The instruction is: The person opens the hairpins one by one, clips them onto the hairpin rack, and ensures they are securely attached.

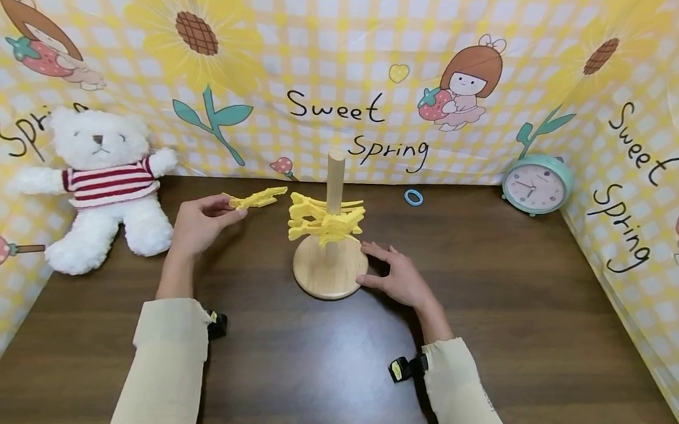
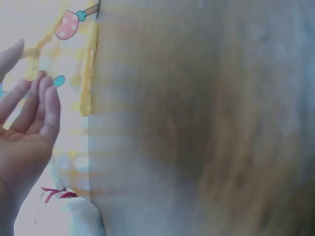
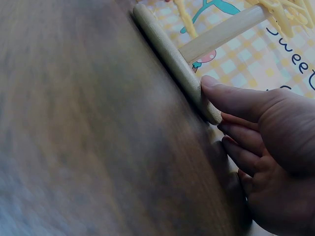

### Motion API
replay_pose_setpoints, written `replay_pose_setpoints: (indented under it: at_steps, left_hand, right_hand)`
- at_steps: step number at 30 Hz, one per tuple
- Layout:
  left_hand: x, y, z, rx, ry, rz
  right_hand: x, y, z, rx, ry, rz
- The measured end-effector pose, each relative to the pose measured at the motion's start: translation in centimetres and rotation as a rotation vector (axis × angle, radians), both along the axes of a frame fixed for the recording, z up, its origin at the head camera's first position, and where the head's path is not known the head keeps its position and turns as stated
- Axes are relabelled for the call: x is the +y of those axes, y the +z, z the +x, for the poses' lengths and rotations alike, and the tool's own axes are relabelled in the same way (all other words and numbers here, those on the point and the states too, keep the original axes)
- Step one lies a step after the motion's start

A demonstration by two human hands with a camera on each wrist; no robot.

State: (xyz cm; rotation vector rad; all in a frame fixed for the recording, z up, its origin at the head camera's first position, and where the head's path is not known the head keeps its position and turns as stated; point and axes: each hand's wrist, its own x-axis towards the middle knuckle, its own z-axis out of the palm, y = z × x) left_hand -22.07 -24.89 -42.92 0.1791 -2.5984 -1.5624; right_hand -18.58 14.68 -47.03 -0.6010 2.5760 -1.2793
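Note:
My left hand [image 1: 199, 225] pinches one end of a flat, branching yellow plastic piece [image 1: 258, 198], held off to the left of a wooden post stand [image 1: 330, 278]. Several similar yellow pieces [image 1: 325, 223] hang in a cluster around the upright post, partway up above its round base. The left wrist view catches the held piece [image 2: 87, 73] beyond the fingertips, partly cut by them. At the base's right side, my right hand [image 1: 400, 275] holds the rim, with the thumb [image 3: 214, 88] against the base and the other fingers along its edge.
A white teddy bear [image 1: 115, 186] in a striped shirt leans at the back left. Behind the stand, to the right, lies a small blue ring [image 1: 414, 197]. A mint-green alarm clock [image 1: 535, 185] stands at the back right. Printed cloth [image 1: 350, 55] walls the table's back and sides.

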Motion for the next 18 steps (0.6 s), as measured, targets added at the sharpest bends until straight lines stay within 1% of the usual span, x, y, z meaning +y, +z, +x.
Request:
replay_pose_setpoints:
  at_steps: [2,6,9,14,18]
  left_hand:
    - [0.3,0.3,0.2,0.047,0.014,0.019]
    - [0.8,1.0,0.6,0.165,0.038,0.125]
    - [1.2,1.7,0.8,0.248,0.042,0.195]
    - [2.0,3.0,1.0,0.365,0.022,0.258]
    - [2.2,3.6,1.8,0.444,0.004,0.296]
  right_hand:
    - [0.0,0.0,0.0,0.004,0.006,0.001]
    - [-0.2,0.0,0.0,0.006,0.016,0.0]
    - [-0.1,0.1,-0.1,-0.005,0.012,-0.003]
    - [0.1,0.4,-0.2,-0.004,-0.014,-0.017]
    - [-0.1,0.1,0.0,-0.02,-0.007,-0.006]
